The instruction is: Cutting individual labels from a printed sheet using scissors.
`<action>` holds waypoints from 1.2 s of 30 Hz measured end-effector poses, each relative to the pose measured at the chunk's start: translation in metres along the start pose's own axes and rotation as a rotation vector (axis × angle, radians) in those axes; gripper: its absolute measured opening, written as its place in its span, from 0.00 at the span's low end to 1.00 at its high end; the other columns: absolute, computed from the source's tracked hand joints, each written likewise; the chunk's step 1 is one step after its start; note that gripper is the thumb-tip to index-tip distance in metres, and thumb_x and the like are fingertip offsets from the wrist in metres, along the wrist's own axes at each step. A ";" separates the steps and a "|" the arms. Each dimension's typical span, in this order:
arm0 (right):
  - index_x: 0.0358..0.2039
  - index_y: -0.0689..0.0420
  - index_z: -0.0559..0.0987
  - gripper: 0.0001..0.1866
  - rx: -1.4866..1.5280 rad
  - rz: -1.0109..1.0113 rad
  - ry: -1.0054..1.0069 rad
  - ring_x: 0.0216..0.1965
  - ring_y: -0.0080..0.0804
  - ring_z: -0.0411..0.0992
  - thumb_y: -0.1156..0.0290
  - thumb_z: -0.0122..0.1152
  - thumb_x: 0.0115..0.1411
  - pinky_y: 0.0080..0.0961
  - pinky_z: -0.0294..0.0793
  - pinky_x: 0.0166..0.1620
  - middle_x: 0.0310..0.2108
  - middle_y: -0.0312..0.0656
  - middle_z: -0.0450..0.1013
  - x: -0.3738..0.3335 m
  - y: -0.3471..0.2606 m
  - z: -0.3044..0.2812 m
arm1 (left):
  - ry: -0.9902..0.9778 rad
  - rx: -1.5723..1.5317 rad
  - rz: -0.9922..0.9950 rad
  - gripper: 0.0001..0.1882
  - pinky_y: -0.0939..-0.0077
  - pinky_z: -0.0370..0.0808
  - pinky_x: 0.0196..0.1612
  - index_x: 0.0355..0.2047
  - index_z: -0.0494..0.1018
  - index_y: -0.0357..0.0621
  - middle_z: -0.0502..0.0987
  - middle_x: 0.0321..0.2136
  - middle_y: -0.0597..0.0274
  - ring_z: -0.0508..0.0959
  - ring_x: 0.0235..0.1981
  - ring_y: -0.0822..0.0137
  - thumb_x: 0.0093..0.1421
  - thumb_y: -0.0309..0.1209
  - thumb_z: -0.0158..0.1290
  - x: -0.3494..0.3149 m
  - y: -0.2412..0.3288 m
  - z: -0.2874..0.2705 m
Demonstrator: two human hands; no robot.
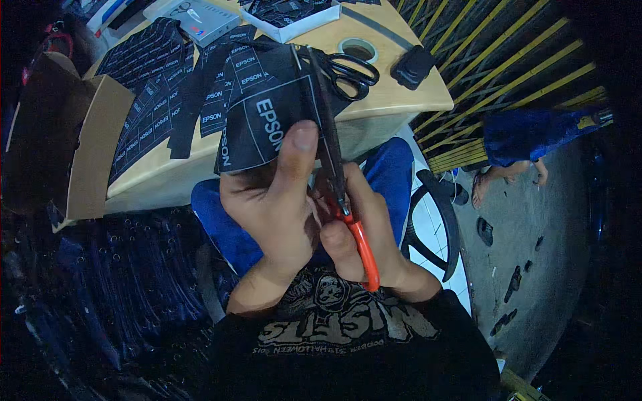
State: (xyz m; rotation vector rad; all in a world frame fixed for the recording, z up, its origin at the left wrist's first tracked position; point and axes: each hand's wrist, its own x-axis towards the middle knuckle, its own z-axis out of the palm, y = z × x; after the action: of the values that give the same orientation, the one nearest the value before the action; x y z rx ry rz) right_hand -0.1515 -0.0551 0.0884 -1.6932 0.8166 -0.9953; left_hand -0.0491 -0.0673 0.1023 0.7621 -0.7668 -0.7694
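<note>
My left hand [271, 204] is closed on a black label sheet [257, 110] with pale printed lettering and thin cutting lines, its thumb pressed on the sheet's lower right. In my right hand [374, 214] is a pair of scissors [364, 250] with orange-red handles. The long dark blades point away from me and run along the sheet's right edge. Whether the blades are parted is hard to tell. Beyond them, a second pair of scissors [351, 79] with black handles rests on the table.
More printed black sheets [150, 83] and strips [212, 107] cover the wooden table [394, 100]. A white box [297, 30], a tape roll [358, 49] and a small black object [411, 67] stand there too. A cardboard box [100, 144] is at left. Another person's bare foot [479, 190] shows at right.
</note>
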 end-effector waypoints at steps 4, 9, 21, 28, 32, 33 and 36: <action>0.42 0.63 0.63 0.28 0.000 0.011 0.009 0.24 0.36 0.73 0.51 0.59 0.55 0.27 0.70 0.29 0.22 0.48 0.70 0.001 -0.003 0.000 | 0.018 -0.014 -0.025 0.11 0.75 0.69 0.43 0.43 0.68 0.34 0.73 0.38 0.60 0.73 0.38 0.71 0.59 0.24 0.48 0.000 0.000 0.001; 0.43 0.64 0.63 0.28 -0.015 0.023 0.015 0.24 0.36 0.73 0.53 0.59 0.55 0.28 0.71 0.30 0.22 0.48 0.70 0.000 -0.002 0.002 | -0.013 -0.035 -0.033 0.11 0.77 0.68 0.40 0.42 0.69 0.35 0.73 0.37 0.61 0.72 0.37 0.73 0.60 0.26 0.49 -0.001 0.001 -0.003; 0.42 0.64 0.64 0.25 -0.040 -0.004 0.061 0.24 0.39 0.74 0.58 0.61 0.55 0.28 0.71 0.30 0.23 0.49 0.70 0.000 -0.001 0.004 | 0.149 0.060 -0.077 0.07 0.82 0.68 0.31 0.33 0.72 0.35 0.74 0.28 0.64 0.72 0.27 0.75 0.59 0.28 0.51 0.001 0.000 0.002; 0.42 0.64 0.65 0.24 -0.078 -0.007 0.055 0.23 0.39 0.74 0.60 0.61 0.55 0.27 0.71 0.28 0.22 0.49 0.70 0.000 -0.001 0.004 | 0.141 0.069 -0.108 0.06 0.83 0.66 0.28 0.32 0.71 0.36 0.73 0.27 0.64 0.71 0.26 0.77 0.59 0.28 0.50 0.000 0.002 0.002; 0.42 0.64 0.65 0.23 -0.055 -0.018 0.072 0.23 0.38 0.74 0.63 0.61 0.54 0.26 0.71 0.29 0.21 0.48 0.70 -0.001 0.001 0.006 | 0.142 0.080 -0.093 0.07 0.84 0.66 0.28 0.33 0.72 0.35 0.74 0.28 0.64 0.72 0.26 0.78 0.59 0.28 0.50 0.000 0.000 -0.001; 0.42 0.64 0.65 0.23 -0.044 -0.012 0.075 0.23 0.37 0.74 0.63 0.62 0.54 0.26 0.71 0.29 0.21 0.48 0.70 -0.001 0.001 0.006 | 0.122 0.102 -0.116 0.07 0.83 0.67 0.29 0.33 0.72 0.35 0.74 0.29 0.64 0.72 0.27 0.78 0.59 0.28 0.50 -0.001 0.000 -0.004; 0.44 0.64 0.65 0.25 -0.065 0.007 0.040 0.24 0.37 0.74 0.62 0.62 0.54 0.26 0.71 0.30 0.22 0.48 0.70 -0.002 0.000 0.003 | 0.113 0.053 -0.154 0.07 0.81 0.69 0.33 0.34 0.72 0.34 0.74 0.30 0.63 0.73 0.30 0.77 0.59 0.27 0.50 -0.002 0.003 -0.005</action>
State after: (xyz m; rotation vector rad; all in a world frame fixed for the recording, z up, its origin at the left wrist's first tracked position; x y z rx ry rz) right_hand -0.1494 -0.0520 0.0872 -1.7296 0.8891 -1.0097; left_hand -0.0456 -0.0626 0.1015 0.9122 -0.6338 -0.8391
